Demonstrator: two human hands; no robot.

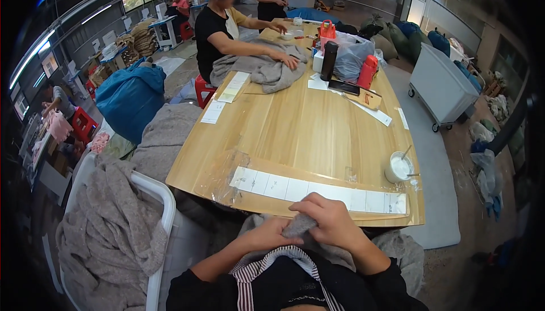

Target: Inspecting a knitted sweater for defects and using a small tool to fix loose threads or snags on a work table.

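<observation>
A piece of grey knitted fabric (300, 226) is bunched between my two hands, close to my body at the table's near edge. My left hand (267, 234) is closed on its left side. From the right, my right hand (329, 220) grips the same fabric with bent fingers. More of the grey cloth hangs below my hands, partly hidden by my arms and the striped apron straps (267, 263). Just beyond my hands, a long white paper strip (306, 190) marked into sections lies taped on the wooden table (272, 141).
At left, a white bin (168, 209) holds grey knits. A cup of white paste (399, 167) with sticks stands near the table's right edge. Farther off are a dark thermos (329, 61), a red bottle (368, 71) and a phone (344, 87). A co-worker (218, 33) handles grey fabric.
</observation>
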